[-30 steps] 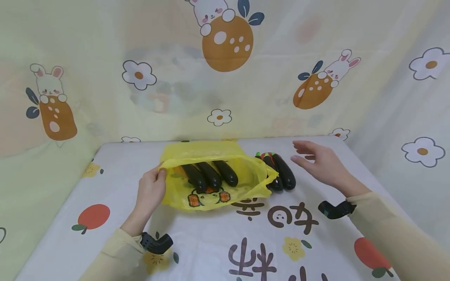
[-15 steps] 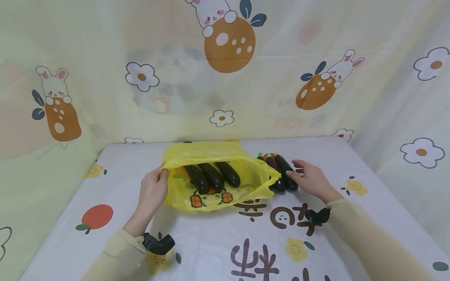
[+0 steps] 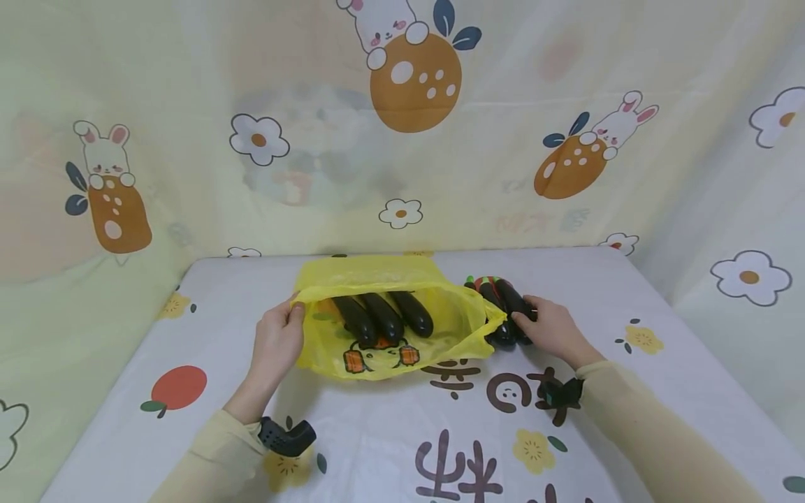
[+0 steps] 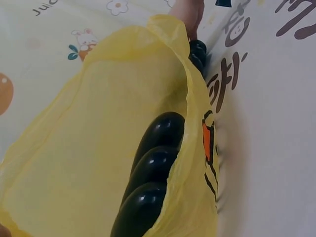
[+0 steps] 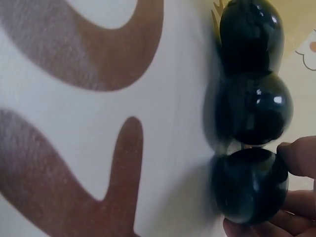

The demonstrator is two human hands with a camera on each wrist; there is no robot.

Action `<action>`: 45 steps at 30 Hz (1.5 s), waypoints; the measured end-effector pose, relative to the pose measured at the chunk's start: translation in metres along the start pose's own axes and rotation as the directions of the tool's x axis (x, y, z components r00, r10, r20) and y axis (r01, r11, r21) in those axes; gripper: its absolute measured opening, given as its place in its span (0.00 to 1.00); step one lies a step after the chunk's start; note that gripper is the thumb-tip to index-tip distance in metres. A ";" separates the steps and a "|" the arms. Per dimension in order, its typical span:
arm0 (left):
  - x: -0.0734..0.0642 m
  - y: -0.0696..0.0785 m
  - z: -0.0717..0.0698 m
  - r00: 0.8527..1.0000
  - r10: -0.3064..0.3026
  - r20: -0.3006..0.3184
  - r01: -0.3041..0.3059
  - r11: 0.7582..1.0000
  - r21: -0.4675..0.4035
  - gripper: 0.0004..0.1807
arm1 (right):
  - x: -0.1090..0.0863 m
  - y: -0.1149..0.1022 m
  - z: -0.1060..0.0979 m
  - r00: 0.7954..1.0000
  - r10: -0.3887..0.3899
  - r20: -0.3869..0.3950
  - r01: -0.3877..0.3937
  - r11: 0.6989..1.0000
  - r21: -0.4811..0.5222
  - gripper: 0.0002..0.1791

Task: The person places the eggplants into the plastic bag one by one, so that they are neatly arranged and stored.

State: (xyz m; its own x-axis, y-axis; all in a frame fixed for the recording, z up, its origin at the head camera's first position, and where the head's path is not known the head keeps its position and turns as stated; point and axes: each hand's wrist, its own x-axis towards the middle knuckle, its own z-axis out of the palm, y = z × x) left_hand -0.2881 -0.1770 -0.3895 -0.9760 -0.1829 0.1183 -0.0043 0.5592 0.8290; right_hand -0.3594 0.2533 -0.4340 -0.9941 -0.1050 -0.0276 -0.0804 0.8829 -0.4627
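My left hand (image 3: 279, 342) pinches the left edge of a yellow plastic bag (image 3: 371, 271) and holds its mouth open toward me. Inside lie three dark, glossy eggplants (image 3: 411, 314), side by side, with their rounded ends at the opening. More eggplants (image 5: 256, 106) lie on the table just right of the bag. My right hand (image 3: 553, 328) grips the rightmost one (image 5: 252, 185), thumb on one side and fingers curled round the other. In the head view the bag's right edge partly covers this group.
A white printed tablecloth (image 3: 352, 447) covers the table, with brown lettering and fruit pictures. Behind it hangs a pale yellow curtain (image 3: 314, 188) with rabbits and flowers. A black wrist camera (image 3: 286, 436) sits on the left wrist, another (image 3: 558, 395) on the right.
My right hand has come left and down from beside the loose eggplants and taken hold of the rightmost one. The left hand keeps its grip on the bag.
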 end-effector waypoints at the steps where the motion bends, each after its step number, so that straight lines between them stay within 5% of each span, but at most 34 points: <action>1: 0.000 0.000 0.000 1.000 0.002 0.000 -0.002 1.000 -0.001 0.23 | -0.001 0.000 -0.001 1.000 -0.002 -0.006 0.002 1.000 0.002 0.35; 11: -0.001 0.001 0.001 1.000 0.004 0.004 -0.004 1.000 0.000 0.23 | -0.012 -0.007 -0.030 0.994 -0.041 -0.097 0.046 0.997 0.057 0.34; 16: 0.000 0.002 0.001 1.000 0.013 0.004 -0.013 1.000 0.004 0.22 | -0.031 -0.043 -0.063 0.980 -0.109 -0.169 0.133 0.981 0.139 0.34; 20: 0.001 0.003 0.001 1.000 0.016 0.001 -0.016 1.000 0.005 0.22 | -0.056 -0.087 -0.078 0.941 -0.253 -0.223 0.293 0.941 0.169 0.31; 26: 0.002 0.003 0.002 1.000 0.018 -0.005 -0.018 1.000 -0.002 0.22 | -0.083 -0.141 -0.054 0.867 -0.487 -0.106 0.498 0.839 0.218 0.28; 31: 0.002 0.003 0.004 0.999 0.032 0.002 -0.032 0.999 -0.015 0.21 | -0.074 -0.166 -0.007 0.841 -0.538 0.055 0.531 0.841 0.103 0.28; 35: 0.002 0.002 0.005 1.000 0.027 0.001 -0.027 0.999 -0.022 0.24 | -0.045 -0.179 0.023 0.875 -0.473 0.101 0.478 0.878 -0.024 0.28; 39: 0.002 0.002 0.006 1.000 0.027 -0.006 -0.027 0.999 -0.034 0.24 | -0.013 -0.185 0.036 0.916 -0.396 0.065 0.401 0.907 -0.131 0.23; 45: 0.003 0.003 0.005 0.999 0.036 -0.005 -0.036 0.999 -0.037 0.24 | 0.017 -0.181 0.036 0.932 -0.361 0.012 0.348 0.889 -0.297 0.08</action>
State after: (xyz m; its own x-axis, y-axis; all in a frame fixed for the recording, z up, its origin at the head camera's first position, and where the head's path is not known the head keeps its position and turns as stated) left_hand -0.2925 -0.1721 -0.3891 -0.9745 -0.1665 0.1506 0.0391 0.5349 0.8440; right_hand -0.3591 0.0749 -0.3829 -0.8970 -0.4223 0.1308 -0.4394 0.8842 -0.1583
